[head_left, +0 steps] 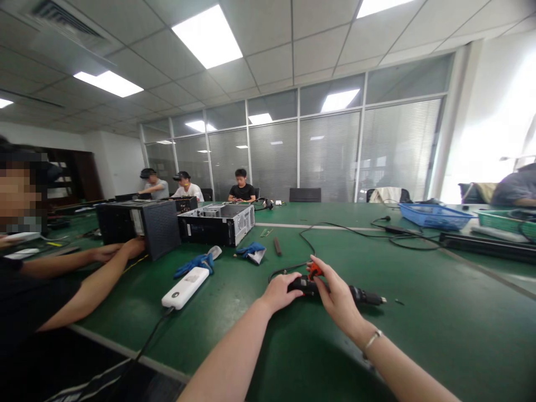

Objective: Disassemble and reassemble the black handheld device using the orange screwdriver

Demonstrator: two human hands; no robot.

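A black corded electric screwdriver (363, 296) lies just above the green table, its metal tip pointing right. My left hand (281, 291) is wrapped round its rear end, near where the cord comes out. My right hand (338, 295) reaches over the middle of the tool. Its thumb and index finger close on a small orange-red piece (315, 271) at the tool's upper side. Whether that piece is fixed to the screwdriver I cannot tell. A small dark bit (399, 302) rests on the table just beyond the tip.
Left of my hands are a white power strip (185, 288), blue gloves (195, 266) and a brown bar (277, 247). A co-worker's hands (125, 250) touch a black computer case (138, 223); an open case (215, 223) stands beside it. A blue basket (434, 216) and cables (352, 228) lie right.
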